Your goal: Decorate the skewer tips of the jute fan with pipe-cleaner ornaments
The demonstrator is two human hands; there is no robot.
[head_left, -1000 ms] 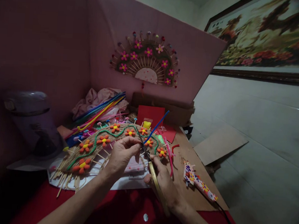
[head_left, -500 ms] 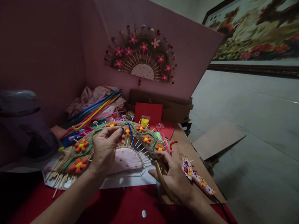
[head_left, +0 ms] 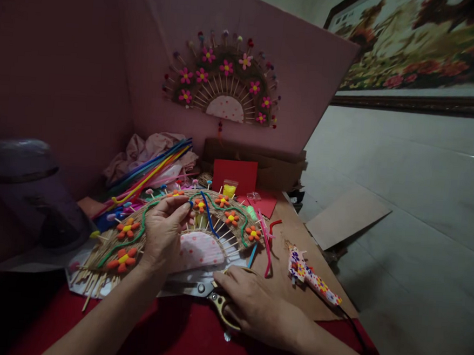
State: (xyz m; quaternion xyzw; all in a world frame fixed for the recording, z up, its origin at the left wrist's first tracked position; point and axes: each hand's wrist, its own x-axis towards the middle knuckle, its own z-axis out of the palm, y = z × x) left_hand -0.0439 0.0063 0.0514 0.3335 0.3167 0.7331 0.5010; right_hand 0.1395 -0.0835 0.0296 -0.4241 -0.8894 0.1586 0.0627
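Observation:
My left hand (head_left: 165,232) is closed in a pinch over the fan, with a short blue pipe cleaner piece (head_left: 191,203) at its fingertips. My right hand (head_left: 248,302) has its fingers around the brass-coloured handles of the scissors (head_left: 202,289), whose blades point left, low along the fan's lower edge. The twine-covered fan (head_left: 169,210) lies on the table, carrying orange clay flowers (head_left: 126,228), a wavy green pipe cleaner (head_left: 137,235) and a dotted white half-circle (head_left: 201,251). Across its middle runs a longer blue pipe cleaner (head_left: 209,216).
A finished-looking fan (head_left: 227,82) hangs on the pink board behind. Coloured pipe cleaners (head_left: 156,169) are heaped at the back left near a flask (head_left: 36,196). On the cardboard (head_left: 278,288) at right lies a flower-patterned glue gun (head_left: 314,283) with a cord. Red cloth (head_left: 177,335) covers the front.
My right hand has brought the scissors down and left from above the fan's right side to its lower edge. My left hand stays almost in place with the blue piece.

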